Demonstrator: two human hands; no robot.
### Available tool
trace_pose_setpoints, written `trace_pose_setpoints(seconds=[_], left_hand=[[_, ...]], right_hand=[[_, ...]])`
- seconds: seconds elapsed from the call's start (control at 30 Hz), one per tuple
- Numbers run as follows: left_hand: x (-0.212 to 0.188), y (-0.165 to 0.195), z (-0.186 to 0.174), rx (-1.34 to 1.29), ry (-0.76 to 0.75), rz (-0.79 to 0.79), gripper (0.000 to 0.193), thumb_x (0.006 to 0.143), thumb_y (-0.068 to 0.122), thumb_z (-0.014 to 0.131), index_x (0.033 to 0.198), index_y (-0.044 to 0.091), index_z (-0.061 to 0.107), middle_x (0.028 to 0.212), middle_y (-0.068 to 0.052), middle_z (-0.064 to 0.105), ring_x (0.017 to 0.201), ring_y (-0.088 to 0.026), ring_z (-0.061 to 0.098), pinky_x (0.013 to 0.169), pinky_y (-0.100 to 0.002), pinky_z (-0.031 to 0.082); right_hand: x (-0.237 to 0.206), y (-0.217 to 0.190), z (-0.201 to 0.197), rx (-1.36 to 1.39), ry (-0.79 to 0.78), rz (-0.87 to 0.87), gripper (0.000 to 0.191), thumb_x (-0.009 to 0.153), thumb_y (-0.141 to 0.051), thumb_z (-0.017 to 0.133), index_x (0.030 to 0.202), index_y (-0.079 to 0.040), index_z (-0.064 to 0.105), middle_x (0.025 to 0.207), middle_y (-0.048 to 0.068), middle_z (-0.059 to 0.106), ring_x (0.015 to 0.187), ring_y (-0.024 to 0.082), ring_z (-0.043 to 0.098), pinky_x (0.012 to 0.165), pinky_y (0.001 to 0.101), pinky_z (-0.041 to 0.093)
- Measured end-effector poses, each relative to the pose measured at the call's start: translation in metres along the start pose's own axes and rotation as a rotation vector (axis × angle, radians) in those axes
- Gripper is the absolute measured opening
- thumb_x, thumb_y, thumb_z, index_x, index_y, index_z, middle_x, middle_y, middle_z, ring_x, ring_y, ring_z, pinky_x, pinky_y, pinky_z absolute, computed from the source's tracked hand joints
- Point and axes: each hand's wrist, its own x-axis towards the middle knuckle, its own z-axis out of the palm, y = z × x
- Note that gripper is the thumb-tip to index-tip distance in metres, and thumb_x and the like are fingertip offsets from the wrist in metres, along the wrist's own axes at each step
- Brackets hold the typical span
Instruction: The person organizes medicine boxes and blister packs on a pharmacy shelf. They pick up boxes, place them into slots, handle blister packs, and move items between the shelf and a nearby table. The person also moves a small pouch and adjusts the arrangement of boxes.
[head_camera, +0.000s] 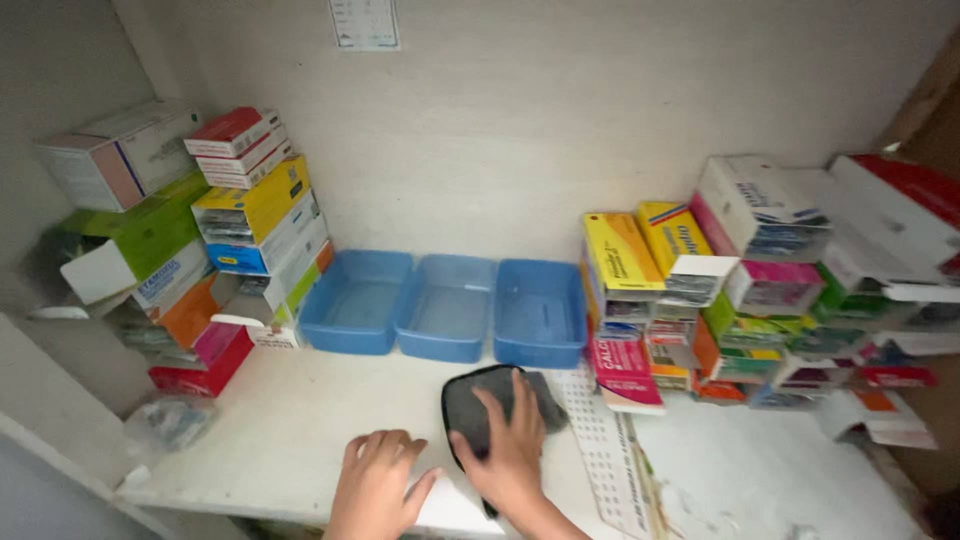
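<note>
My right hand presses flat on a dark grey cloth that lies on the white shelf, fingers spread over it. My left hand rests just to its left on the shelf's front edge, fingers curled down, holding nothing. Three blue plastic trays stand side by side against the back wall, just beyond the cloth, and look empty.
Stacks of coloured medicine boxes fill the left corner. More boxes are piled at the right. A white perforated strip lies beside the cloth. A clear plastic bag sits at the front left. A paper sheet hangs on the wall.
</note>
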Motion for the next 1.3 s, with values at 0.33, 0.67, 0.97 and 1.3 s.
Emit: trace_pose_setpoints(seconds=[0.33,0.67,0.97,1.3], left_hand=[[-0.072,0.098,0.01,-0.409,0.656,-0.506,0.033,0.101,0.022,0.055,0.129,0.008,0.066,0.13,-0.012,0.068,0.124,-0.034,0.065,0.11,-0.043,0.048],[-0.008,0.26,0.006,0.37,-0.091,-0.325,0.082,0.077,0.071,0.055,0.144,0.025,0.048,0.152,-0.001,0.044,0.143,-0.03,0.033,0.113,-0.074,0.016],[0.04,0.336,-0.008,0.491,-0.291,-0.363,0.087,0.081,0.079,0.043,0.153,0.031,0.037,0.162,0.003,0.035,0.147,-0.025,0.031,0.115,-0.066,0.022],[0.089,0.414,-0.035,0.823,-0.828,-0.483,0.121,0.076,0.095,0.045,0.161,0.011,0.032,0.155,-0.014,0.048,0.132,-0.03,0.057,0.109,-0.048,0.043]], right_hand=[[-0.052,-0.017,-0.112,0.357,-0.747,-0.306,0.04,0.076,-0.018,0.075,0.115,-0.019,0.071,0.117,0.013,0.063,0.115,0.04,0.057,0.103,0.0527,0.046],[-0.048,0.157,-0.342,0.237,-0.392,-0.185,0.036,0.069,-0.016,0.075,0.105,-0.016,0.074,0.119,0.01,0.067,0.111,0.035,0.061,0.093,0.0433,0.053],[-0.065,0.297,-0.38,-0.23,-0.649,0.02,0.053,0.092,-0.053,0.06,0.138,-0.025,0.065,0.162,0.013,0.031,0.15,0.044,0.017,0.111,0.0657,0.011],[-0.049,0.286,-0.421,-0.161,-0.554,0.003,0.048,0.089,-0.043,0.062,0.134,-0.025,0.065,0.155,0.011,0.042,0.147,0.039,0.028,0.116,0.0596,0.024]])
